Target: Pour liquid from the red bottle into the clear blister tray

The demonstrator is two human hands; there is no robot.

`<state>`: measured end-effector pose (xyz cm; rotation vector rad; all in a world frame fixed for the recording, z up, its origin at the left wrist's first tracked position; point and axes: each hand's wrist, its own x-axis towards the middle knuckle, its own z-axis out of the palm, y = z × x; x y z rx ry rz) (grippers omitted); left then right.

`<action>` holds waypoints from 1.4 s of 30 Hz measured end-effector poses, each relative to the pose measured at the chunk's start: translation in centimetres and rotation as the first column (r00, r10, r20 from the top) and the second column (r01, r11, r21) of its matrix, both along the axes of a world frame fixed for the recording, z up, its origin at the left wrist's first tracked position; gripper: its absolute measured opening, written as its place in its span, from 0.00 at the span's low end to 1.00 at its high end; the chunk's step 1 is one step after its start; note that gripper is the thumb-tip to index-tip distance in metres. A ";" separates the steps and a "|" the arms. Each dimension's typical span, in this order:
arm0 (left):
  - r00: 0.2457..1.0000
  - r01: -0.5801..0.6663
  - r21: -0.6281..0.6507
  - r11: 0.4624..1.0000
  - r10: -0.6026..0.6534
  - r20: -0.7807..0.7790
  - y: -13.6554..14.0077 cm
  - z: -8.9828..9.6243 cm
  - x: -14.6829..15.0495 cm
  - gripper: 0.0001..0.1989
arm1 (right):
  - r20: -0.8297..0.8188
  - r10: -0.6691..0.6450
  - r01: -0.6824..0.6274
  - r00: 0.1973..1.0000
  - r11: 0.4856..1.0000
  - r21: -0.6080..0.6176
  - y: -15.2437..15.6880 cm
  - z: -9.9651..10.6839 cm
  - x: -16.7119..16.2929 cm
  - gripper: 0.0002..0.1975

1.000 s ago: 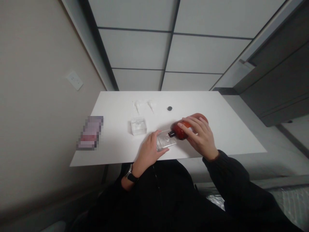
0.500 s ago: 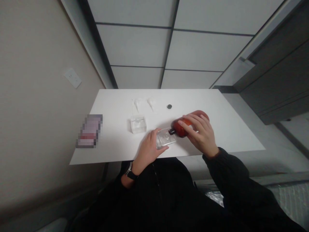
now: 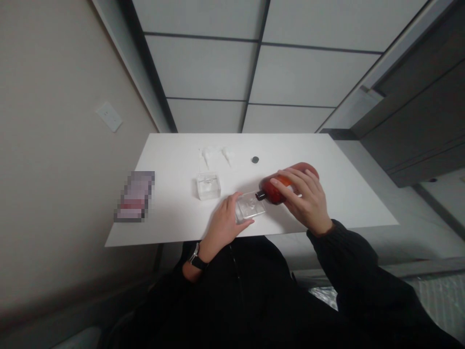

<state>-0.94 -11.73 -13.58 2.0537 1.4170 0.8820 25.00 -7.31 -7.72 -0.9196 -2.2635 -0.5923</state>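
Note:
My right hand [image 3: 304, 199] is wrapped round a reddish-brown bottle [image 3: 271, 191], which lies tilted with its uncapped dark neck pointing left. The neck is over the right side of a clear square container [image 3: 250, 207]. Whether liquid is flowing out I cannot tell. My left hand [image 3: 227, 218] grips that container from the left, fingers behind it and thumb along its front. A second clear container [image 3: 209, 187] stands behind and left of my left hand, untouched.
At the back of the white table [image 3: 174, 208] lie two white pump heads [image 3: 206, 157] and a small dark cap [image 3: 255, 160]. A pixelated object [image 3: 135, 196] lies at the left edge. The wall [image 3: 54, 169] rises on the left.
My right hand and the bottle have shifted slightly to the right and up. My left hand and the container it grips stay in place.

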 end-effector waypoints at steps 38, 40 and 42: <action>1.000 0.007 0.000 1.000 -0.007 0.010 0.1 -0.4 -0.3 0.41 | 0.063 -0.021 0.015 0.998 0.996 0.088 0.6 1.5 0.7 0.47; 1.000 0.002 -0.002 1.000 -0.002 0.010 0.1 -0.4 -0.3 0.42 | 0.065 -0.020 0.014 0.998 0.996 0.092 0.6 1.6 0.8 0.47; 1.000 0.001 0.000 1.000 -0.001 0.010 0.1 -0.5 -0.3 0.42 | 0.073 -0.021 0.013 0.997 0.995 0.097 0.6 1.7 0.8 0.47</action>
